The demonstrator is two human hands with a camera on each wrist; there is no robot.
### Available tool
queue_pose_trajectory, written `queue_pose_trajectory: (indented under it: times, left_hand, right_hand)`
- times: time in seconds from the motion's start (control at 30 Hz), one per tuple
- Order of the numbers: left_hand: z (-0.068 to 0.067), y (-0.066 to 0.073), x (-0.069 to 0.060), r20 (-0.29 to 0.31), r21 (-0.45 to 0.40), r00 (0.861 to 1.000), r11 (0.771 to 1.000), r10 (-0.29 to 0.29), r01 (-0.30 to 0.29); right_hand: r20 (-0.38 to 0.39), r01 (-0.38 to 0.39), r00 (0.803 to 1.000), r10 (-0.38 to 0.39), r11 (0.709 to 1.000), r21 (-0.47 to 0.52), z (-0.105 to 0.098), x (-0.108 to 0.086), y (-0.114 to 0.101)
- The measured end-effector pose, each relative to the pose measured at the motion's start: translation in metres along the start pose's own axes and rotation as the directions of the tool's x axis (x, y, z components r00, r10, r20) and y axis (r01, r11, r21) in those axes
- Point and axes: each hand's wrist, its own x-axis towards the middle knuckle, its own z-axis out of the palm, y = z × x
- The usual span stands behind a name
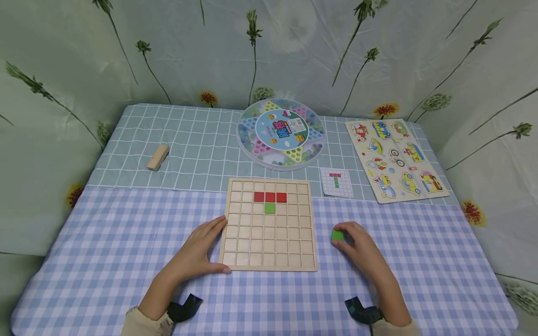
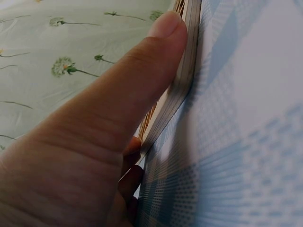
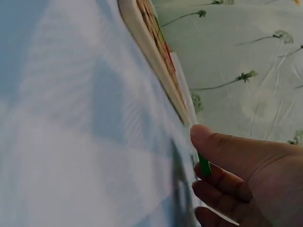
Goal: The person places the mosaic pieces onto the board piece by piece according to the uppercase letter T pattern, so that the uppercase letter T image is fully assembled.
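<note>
A square wooden grid board [image 1: 257, 233] lies on the checked cloth in the head view. Three red tiles [image 1: 270, 197] sit side by side in its second row from the far edge. A green tile [image 1: 270, 208] lies directly below the middle red one. My left hand [image 1: 195, 249] rests against the board's left edge, its thumb at the near left corner. To the right of the board, my right hand [image 1: 357, 245] pinches another green tile [image 1: 337, 235] between thumb and fingers. In the right wrist view that held green tile [image 3: 204, 165] shows edge-on.
A pattern card [image 1: 336, 182] with red and green squares lies beyond the board on the right. Behind stands a round game box [image 1: 281, 133]. A picture puzzle board [image 1: 397, 161] lies at the far right, a small wooden block [image 1: 158, 157] at the far left.
</note>
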Motion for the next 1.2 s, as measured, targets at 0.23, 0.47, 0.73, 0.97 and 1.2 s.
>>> queue_pose_trajectory:
  times: [0.23, 0.47, 0.73, 0.97, 1.2]
  left_hand:
    - [0.001, 0.000, 0.000, -0.005, 0.006, 1.000, 1.000, 0.004, -0.004]
    - [0.001, 0.000, 0.000, 0.000, 0.002, 1.000, 1.000, 0.001, -0.001]
    - [0.001, 0.001, 0.000, -0.001, 0.004, 1.000, 1.000, -0.006, 0.006]
    - [0.001, 0.000, 0.000, -0.005, 0.002, 1.000, 1.000, -0.005, 0.005]
    - [0.001, 0.000, 0.000, -0.010, -0.001, 1.000, 1.000, 0.002, -0.002]
  right_hand:
    - [-0.063, 0.187, 0.981, -0.182, 0.978, 0.090, 0.002, 0.018, -0.035]
    - [-0.098, 0.342, 0.939, -0.330, 0.927, 0.155, 0.030, 0.042, -0.072]
    - [-0.026, 0.332, 0.943, -0.333, 0.927, 0.174, 0.065, 0.061, -0.081]
    - [-0.009, 0.335, 0.942, -0.336, 0.938, 0.083, 0.075, 0.068, -0.080]
    - [0.008, 0.328, 0.944, -0.330, 0.939, 0.106, 0.071, 0.067, -0.077]
